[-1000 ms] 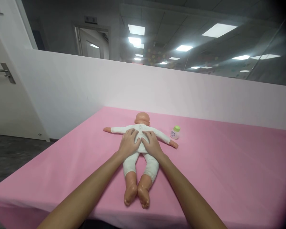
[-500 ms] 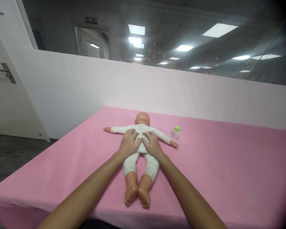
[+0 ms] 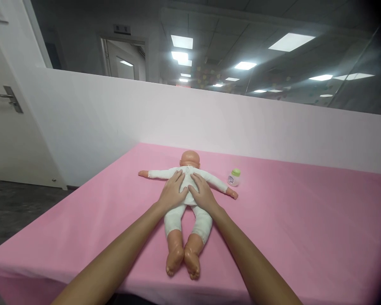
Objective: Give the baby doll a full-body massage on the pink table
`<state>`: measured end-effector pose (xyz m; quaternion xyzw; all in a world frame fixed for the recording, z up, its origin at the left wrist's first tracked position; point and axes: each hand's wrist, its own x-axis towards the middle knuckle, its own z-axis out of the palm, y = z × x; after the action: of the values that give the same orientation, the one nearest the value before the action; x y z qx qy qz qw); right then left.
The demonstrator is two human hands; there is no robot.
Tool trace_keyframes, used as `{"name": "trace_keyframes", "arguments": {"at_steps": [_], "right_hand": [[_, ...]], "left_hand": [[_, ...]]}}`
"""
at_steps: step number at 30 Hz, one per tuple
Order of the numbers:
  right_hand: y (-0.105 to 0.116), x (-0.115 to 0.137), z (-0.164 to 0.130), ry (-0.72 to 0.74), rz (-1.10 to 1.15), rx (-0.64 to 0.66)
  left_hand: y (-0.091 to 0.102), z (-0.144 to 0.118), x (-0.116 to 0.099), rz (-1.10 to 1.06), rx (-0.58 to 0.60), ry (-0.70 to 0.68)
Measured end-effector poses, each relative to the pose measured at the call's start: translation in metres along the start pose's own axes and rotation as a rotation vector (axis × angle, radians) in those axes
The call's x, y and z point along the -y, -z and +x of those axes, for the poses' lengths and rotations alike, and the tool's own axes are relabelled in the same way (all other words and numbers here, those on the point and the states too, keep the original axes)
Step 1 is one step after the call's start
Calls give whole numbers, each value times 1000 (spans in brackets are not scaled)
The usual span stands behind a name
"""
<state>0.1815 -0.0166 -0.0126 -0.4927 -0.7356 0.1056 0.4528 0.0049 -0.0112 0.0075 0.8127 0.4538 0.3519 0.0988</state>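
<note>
A baby doll [image 3: 188,197] with a white cloth body lies face down, its head away from me and its feet toward me. Both its arms are stretched out sideways. My left hand [image 3: 173,191] rests flat on the left side of the doll's back, fingers extended toward the shoulder. On the right side of the back lies my right hand [image 3: 202,192], also flat with fingers pointing up the back. The thumbs point inward near the middle and are slightly apart. Neither hand grasps anything.
A small clear bottle [image 3: 234,178] with a green cap stands right of the doll's arm. Pink cloth [image 3: 288,228] covers the table. Behind it runs a low white wall [image 3: 190,114] with glass above. A door [image 3: 15,127] is at the left.
The fingers of both hands, bent before, have straightened and slid a little up the doll's back. The doll and bottle stay in place.
</note>
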Motion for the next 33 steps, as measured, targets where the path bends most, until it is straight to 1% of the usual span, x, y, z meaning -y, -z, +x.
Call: {"name": "trace_keyframes", "arguments": {"at_steps": [3,6,9,12,16,22,24,33], "right_hand": [[-2,-4,0,-13,-9,35],[1,0,0,3,-11,5],[3,5,0,-4,-16,-11],[4,5,0,-14,-23,20],[1,-1,0,-21,-11,60],[-2,-6,-1,-8,3,55],[-3,-6,0,-7,-1,50],[-2,-5,0,-5,-4,20]], "left_hand": [[2,0,-1,-3,-12,1],[5,0,-6,-1,-68,-7],[5,0,-7,-7,-93,-21],[2,1,-3,-11,-73,-13],[-4,2,6,-47,12,43],[-4,3,11,-72,69,47],[-3,3,10,-67,73,52],[-5,1,9,-25,23,20]]}}
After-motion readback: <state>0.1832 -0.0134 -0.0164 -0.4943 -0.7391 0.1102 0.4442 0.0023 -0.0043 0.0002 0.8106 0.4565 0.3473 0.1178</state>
